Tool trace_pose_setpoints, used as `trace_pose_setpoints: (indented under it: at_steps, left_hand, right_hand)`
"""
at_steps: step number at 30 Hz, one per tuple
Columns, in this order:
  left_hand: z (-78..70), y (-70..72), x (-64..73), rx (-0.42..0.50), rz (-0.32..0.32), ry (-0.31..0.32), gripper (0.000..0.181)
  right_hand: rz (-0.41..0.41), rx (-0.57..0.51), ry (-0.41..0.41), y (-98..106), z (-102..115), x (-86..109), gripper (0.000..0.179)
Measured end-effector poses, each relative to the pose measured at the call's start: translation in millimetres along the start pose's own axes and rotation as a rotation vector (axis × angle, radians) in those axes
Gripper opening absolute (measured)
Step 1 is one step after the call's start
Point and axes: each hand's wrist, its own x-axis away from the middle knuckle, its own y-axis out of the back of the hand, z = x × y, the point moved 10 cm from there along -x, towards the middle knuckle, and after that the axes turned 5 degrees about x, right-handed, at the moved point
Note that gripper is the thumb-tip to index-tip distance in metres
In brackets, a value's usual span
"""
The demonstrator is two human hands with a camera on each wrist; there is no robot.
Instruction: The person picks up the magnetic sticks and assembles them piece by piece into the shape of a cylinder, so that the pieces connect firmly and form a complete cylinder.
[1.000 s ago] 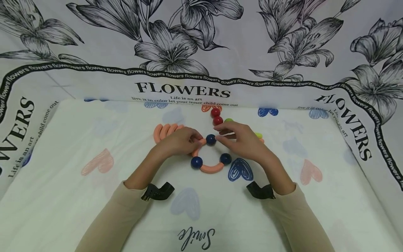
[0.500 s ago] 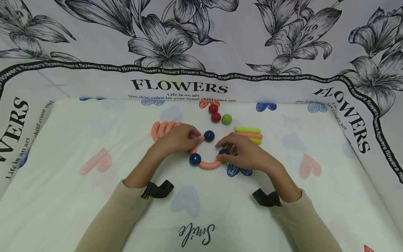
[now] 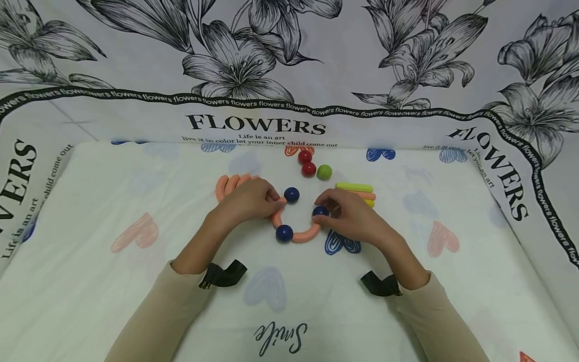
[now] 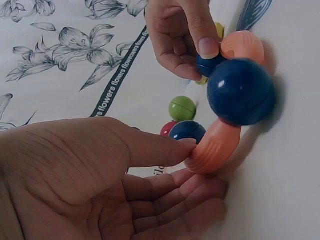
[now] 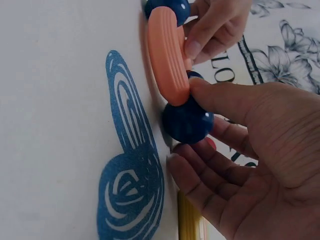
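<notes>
Three blue balls and two curved orange rods form an open ring on the cloth. My left hand (image 3: 253,198) pinches the left curved orange rod (image 3: 277,218) near its upper end, thumb on top in the left wrist view. One blue ball (image 3: 291,194) sits right by that end, beyond the fingertips. Another blue ball (image 3: 284,233) joins this rod to the lower curved orange rod (image 3: 307,235). At the lower rod's right end, my right hand (image 3: 353,213) holds the third blue ball (image 5: 187,120) between thumb and fingers. The left fingers partly hide the left rod.
Several curved orange rods (image 3: 222,187) lie side by side behind the left hand. Beyond the ring are two red balls (image 3: 308,169) and a green ball (image 3: 324,172). Straight lime (image 3: 355,187), orange and yellow rods lie partly behind the right hand. The white cloth (image 3: 181,322) carries printed hearts.
My right hand has come down from the upper blue ball to the right-hand one and now grips it. The green ball and straight rods have come into fuller view. My left hand keeps its pinch.
</notes>
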Motion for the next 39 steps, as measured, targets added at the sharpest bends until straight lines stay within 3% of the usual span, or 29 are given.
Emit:
trace_pose_setpoints:
  at_steps: [7,14,22,27,31,39]
  left_hand:
    - [2.2,-3.2,7.5,0.008,-0.029,0.021,0.023]
    - [2.6,-6.8,19.8,-0.044,-0.044,-0.001,0.042]
    - [20.6,-15.3,18.9,-0.078,-0.096,-0.057,0.050]
    - [10.3,-15.6,32.6,-0.070,-0.064,-0.021,0.049]
    - [6.6,-17.1,37.6,-0.083,-0.047,-0.008,0.048]
    - [4.5,-15.9,43.2,-0.072,0.007,-0.074,0.048]
  right_hand:
    - [-0.047,0.017,-0.015,3,-2,0.2,0.035]
    - [-0.077,-0.002,-0.016,2,-1,0.3,0.036]
    - [-0.120,-0.069,0.025,1,2,-1.8,0.037]
    - [-0.122,-0.088,0.022,1,4,-4.4,0.039]
    - [-0.096,-0.065,-0.029,3,2,-3.1,0.044]
    - [-0.020,0.032,-0.128,3,-2,3.6,0.046]
